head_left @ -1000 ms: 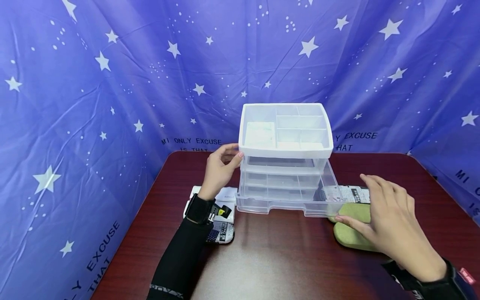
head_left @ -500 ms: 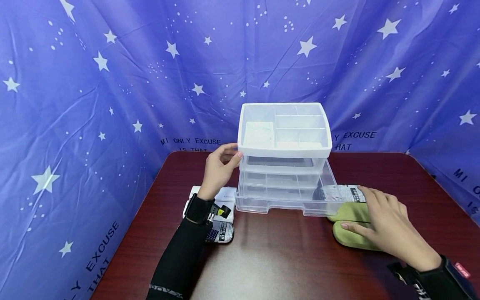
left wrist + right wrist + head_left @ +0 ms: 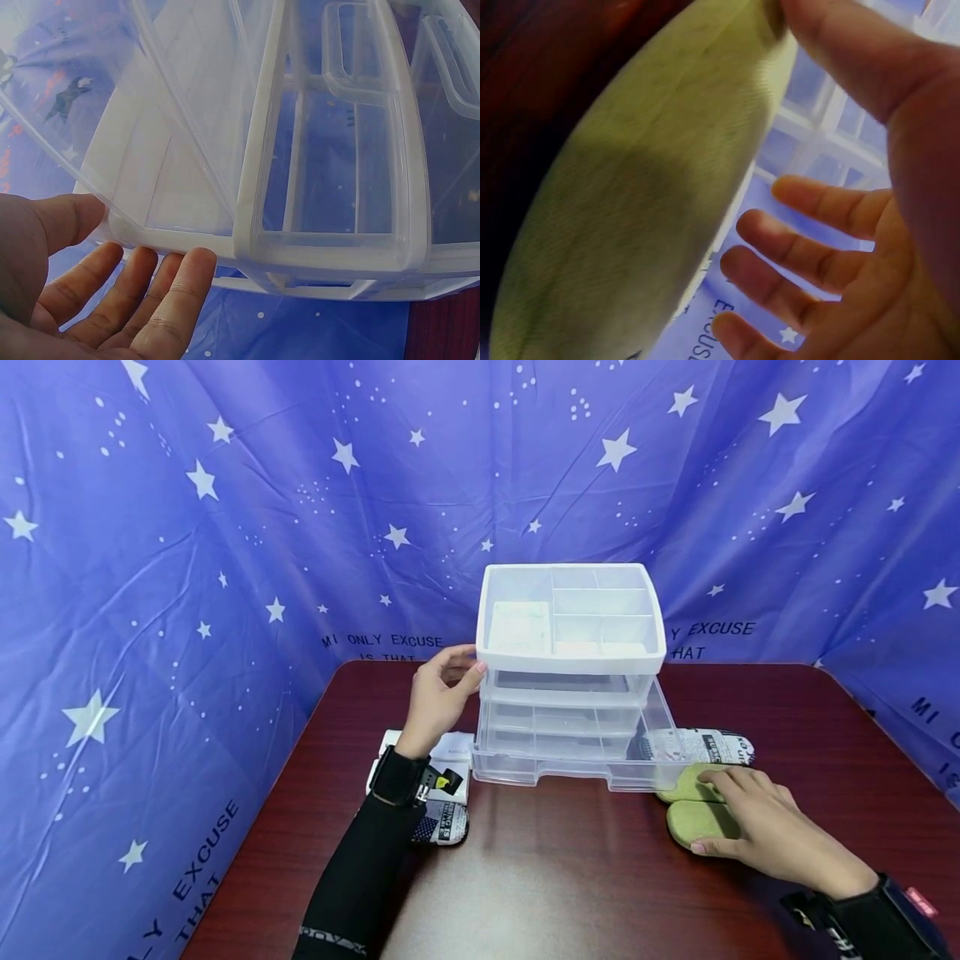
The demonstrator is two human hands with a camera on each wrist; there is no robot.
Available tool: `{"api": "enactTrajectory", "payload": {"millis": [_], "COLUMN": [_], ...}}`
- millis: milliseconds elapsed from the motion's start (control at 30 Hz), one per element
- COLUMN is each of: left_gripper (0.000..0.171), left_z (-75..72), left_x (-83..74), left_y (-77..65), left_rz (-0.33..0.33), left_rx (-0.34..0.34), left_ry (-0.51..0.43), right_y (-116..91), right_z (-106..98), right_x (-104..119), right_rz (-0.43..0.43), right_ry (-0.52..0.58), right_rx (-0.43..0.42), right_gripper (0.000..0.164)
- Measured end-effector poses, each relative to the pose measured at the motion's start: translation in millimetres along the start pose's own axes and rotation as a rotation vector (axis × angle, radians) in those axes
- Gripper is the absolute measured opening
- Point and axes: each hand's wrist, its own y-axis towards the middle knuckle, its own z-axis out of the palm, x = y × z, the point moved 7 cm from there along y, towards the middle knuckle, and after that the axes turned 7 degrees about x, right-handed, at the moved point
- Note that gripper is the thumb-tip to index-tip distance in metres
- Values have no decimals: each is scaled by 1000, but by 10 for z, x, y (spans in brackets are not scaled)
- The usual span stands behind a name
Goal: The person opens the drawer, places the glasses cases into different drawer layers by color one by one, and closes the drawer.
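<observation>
A clear plastic drawer organizer (image 3: 570, 664) with white trim stands mid-table, its wide bottom drawer (image 3: 573, 774) pulled out toward me. My left hand (image 3: 438, 700) holds its upper left side. In the left wrist view, the thumb lies on one side of the rim and the fingertips (image 3: 196, 262) on the other. To the right, two green oblong cloth-covered pieces (image 3: 701, 824), like eyeglass cases, lie side by side. Over them is my right hand (image 3: 780, 827). Its thumb touches the nearer green piece (image 3: 622, 195); the other fingers spread apart from it in the right wrist view.
A newsprint-patterned case (image 3: 712, 747) lies behind the green pieces, partly behind the drawer. Under my left forearm are a white box (image 3: 455, 752) and another newsprint-patterned case (image 3: 447, 824). A blue star-print curtain (image 3: 420, 493) surrounds the dark red table (image 3: 540, 877).
My right hand has come down and slightly forward onto the green pieces, uncovering the end of the newsprint case. The left hand and the organizer stay where they were.
</observation>
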Motion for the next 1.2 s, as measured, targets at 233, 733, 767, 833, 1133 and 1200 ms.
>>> {"api": "enactTrajectory", "payload": {"millis": [233,733,767,833,1133,1200], "left_gripper": [35,36,36,36,36,36], "left_z": [4,4,3,6,-4,-2], "left_x": [-7,2,4,12,13,16], "left_y": [-1,-4,-4,-2,2,4], "left_rz": [3,0,-2,-5,-3,-5], "left_rx": [0,2,2,5,-12,-12], "left_ry": [-5,11,12,10,5,3], "right_y": [-17,-46,-43,-40,-42,-42], "right_z": [26,7,16,29,57,61], "right_x": [-33,-112,-115,-114,-67,-58], "right_rz": [-67,-135,-124,-105,-86,-80], "right_ry": [-11,-34,-37,-46,-57,-61], "right_rx": [-6,29,46,74,151,174], "right_gripper": [77,67,67,65,61,60]}}
